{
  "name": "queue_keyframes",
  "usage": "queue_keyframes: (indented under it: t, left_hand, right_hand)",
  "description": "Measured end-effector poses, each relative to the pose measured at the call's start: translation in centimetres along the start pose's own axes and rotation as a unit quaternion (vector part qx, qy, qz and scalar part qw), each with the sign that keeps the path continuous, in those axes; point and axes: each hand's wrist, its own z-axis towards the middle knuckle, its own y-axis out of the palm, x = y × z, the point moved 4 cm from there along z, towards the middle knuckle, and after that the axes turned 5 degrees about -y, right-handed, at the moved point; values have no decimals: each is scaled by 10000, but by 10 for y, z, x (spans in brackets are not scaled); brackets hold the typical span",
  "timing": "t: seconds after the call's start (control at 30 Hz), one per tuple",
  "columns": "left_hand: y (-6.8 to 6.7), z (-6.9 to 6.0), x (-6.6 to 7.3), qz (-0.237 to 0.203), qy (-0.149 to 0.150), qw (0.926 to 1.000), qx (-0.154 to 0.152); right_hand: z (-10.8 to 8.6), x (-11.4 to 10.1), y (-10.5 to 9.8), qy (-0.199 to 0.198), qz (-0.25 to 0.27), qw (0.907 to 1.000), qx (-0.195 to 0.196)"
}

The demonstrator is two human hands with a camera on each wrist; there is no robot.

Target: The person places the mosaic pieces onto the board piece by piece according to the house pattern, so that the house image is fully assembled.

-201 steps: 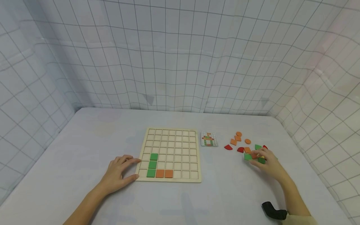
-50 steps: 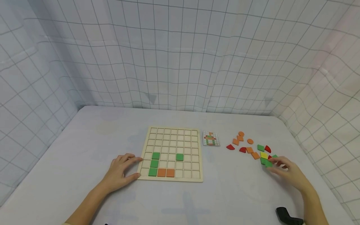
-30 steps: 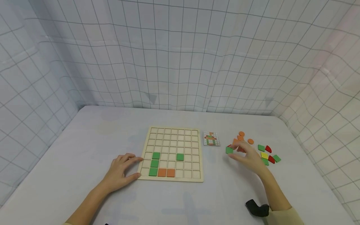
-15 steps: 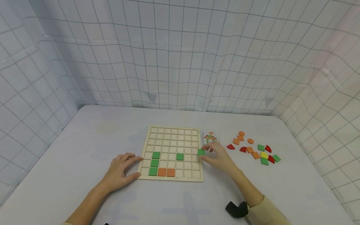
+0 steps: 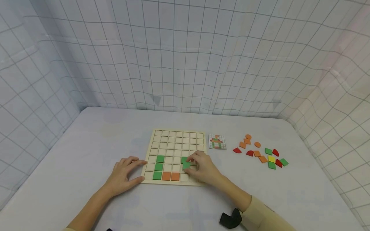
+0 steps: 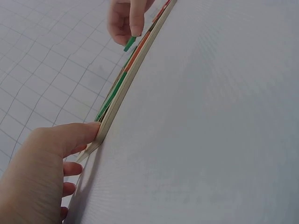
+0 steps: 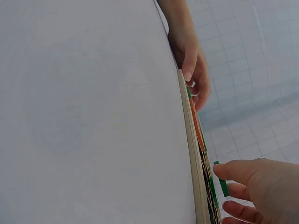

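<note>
My right hand [image 5: 206, 168] pinches a green square tile [image 5: 186, 165] between thumb and fingers over the wooden grid board [image 5: 174, 140]. In the right wrist view the held tile [image 7: 221, 179] is tilted and slightly off the board's surface [image 7: 188, 122]. Just behind it, another green tile [image 5: 184, 159] lies in a cell, partly covered by my fingers. A column of green tiles [image 5: 158, 166] and two orange square tiles [image 5: 170, 176] sit in cells at the left and front. My left hand [image 5: 122, 175] touches the board's left edge with thumb and forefinger.
A small pattern card [image 5: 217, 141] lies right of the board. Farther right are loose pieces: orange squares [image 5: 257, 154], orange discs [image 5: 248, 137], red quarter-rounds [image 5: 237, 150], green pieces [image 5: 272, 165] and a yellow tile [image 5: 271, 159]. A gridded curtain [image 5: 185, 57] hangs behind the table.
A green tile now sits in a right-hand cell. After returning to the loose pieces, my right hand has carried another green tile left, over the board. My left hand stays at the board's edge.
</note>
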Motion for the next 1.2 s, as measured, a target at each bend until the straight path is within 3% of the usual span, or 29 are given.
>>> queue_keyframes:
  t: [0.33,0.83,1.0,1.2]
  left_hand:
    - [0,1,-2,33,36,10000,34]
    - [1,1,-1,39,31,10000,40]
    - [1,0,0,35,22,10000,35]
    - [1,0,-2,34,2,10000,50]
  right_hand:
    - [-1,-3,8,-93,-173,9998,22]
    - [-2,-2,7,41,31,10000,-78]
    - [-1,-1,-8,336,497,9982,-50]
    - [-4,17,-44,698,421,9951,552]
